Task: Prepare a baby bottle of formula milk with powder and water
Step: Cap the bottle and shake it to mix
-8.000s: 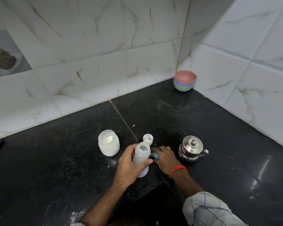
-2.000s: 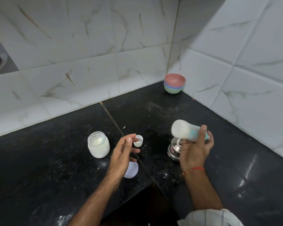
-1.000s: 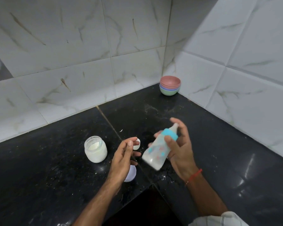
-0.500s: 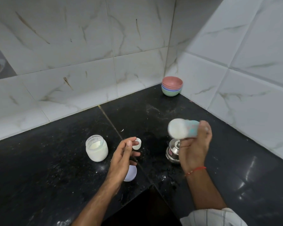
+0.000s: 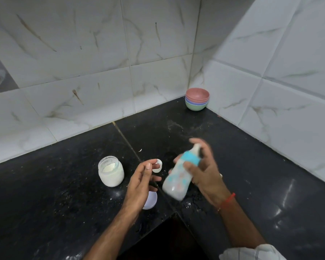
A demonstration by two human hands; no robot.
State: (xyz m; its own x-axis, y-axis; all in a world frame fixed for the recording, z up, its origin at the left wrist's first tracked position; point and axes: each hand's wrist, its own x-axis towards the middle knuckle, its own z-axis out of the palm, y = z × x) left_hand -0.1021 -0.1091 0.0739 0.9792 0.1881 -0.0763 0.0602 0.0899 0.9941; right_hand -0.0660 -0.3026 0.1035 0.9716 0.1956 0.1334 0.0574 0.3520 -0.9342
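Note:
My right hand (image 5: 204, 171) grips a baby bottle (image 5: 178, 181) with a blue collar and teat, above the black counter (image 5: 64, 194). The bottle is tilted, base down-left and teat up-right, blurred by motion, with white milk inside. My left hand (image 5: 141, 182) hovers empty, fingers relaxed, just left of the bottle. An open glass jar of white powder (image 5: 111, 171) stands to the left. A small white scoop (image 5: 157, 166) lies beyond my left fingers. A pale round lid (image 5: 150, 200) lies partly under my left hand.
A stack of coloured bowls (image 5: 197, 99) sits in the far corner against the tiled walls. White powder specks are scattered on the counter near the front edge. A dark recess (image 5: 167, 239) cuts into the counter's front between my arms.
My right hand has swung the bottle down from a raised sideways position to a tilted one lower and nearer my left hand. It now hides the steel kettle. My left hand stayed put.

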